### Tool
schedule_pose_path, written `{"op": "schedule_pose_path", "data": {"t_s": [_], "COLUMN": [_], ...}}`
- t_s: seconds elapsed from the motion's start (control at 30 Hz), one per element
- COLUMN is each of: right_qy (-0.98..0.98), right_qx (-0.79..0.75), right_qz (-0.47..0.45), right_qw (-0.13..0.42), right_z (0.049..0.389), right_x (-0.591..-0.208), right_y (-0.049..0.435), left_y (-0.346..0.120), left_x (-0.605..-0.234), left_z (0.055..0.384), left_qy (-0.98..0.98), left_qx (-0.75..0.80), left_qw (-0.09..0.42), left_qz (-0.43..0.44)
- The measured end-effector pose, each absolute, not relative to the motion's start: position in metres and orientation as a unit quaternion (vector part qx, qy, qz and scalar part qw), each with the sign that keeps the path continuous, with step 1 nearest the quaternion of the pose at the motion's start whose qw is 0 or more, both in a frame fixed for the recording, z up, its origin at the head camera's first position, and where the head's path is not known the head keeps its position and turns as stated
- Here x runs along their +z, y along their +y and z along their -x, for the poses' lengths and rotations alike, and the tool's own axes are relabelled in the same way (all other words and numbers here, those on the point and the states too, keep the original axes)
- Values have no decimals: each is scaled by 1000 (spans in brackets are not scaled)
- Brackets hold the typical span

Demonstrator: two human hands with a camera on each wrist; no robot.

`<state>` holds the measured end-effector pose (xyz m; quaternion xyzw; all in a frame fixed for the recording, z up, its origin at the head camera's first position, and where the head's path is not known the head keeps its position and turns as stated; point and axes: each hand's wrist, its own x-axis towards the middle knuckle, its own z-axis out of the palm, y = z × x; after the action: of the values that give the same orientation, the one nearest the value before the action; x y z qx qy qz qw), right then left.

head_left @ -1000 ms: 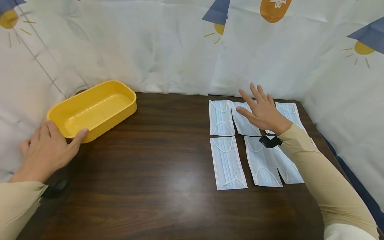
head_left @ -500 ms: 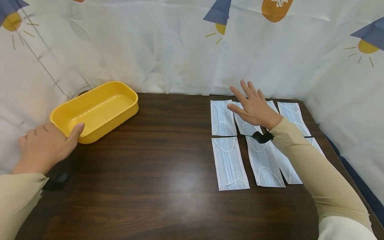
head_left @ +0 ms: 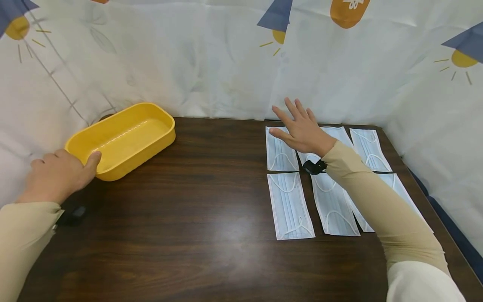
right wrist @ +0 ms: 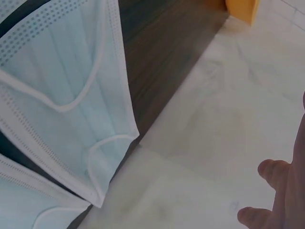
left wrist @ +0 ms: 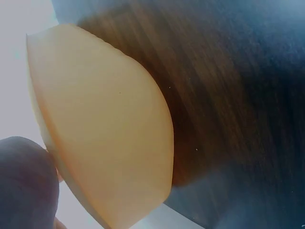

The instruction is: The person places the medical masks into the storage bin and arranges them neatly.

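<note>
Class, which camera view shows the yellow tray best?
The head view: it shows the tray nearly whole, inside included. The left wrist view shows mainly its outside, close up; the right wrist view, only a bit at the top edge.

Head cam: forward-down over table (head_left: 170, 235). Left wrist: tight on tray (left wrist: 109, 119); right: near masks (right wrist: 62, 62). Head sees both.

dark wood-grain table (head_left: 188, 201) | pale glare (head_left: 237, 226) on top | white sheeting (head_left: 226, 71) behind, printed motifs (head_left: 274, 16)
</note>
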<state>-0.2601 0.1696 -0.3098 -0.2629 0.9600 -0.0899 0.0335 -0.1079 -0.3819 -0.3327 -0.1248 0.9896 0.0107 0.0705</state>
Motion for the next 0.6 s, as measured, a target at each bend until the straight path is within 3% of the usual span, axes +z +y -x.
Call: {"op": "schedule_pose_path", "data": {"t_s": [0.6], "right_qy": [952], "right_qx": [-89], "right_qz": [288], "right_qw": [45], "right_z": [275], "right_x": [-314], "right_y": [120], "left_y": [-379], "left_x": [-335], "left_z": [109], "left_qy": [982], "left_qx": [49], "left_qw": [80], "left_qz": [163]}}
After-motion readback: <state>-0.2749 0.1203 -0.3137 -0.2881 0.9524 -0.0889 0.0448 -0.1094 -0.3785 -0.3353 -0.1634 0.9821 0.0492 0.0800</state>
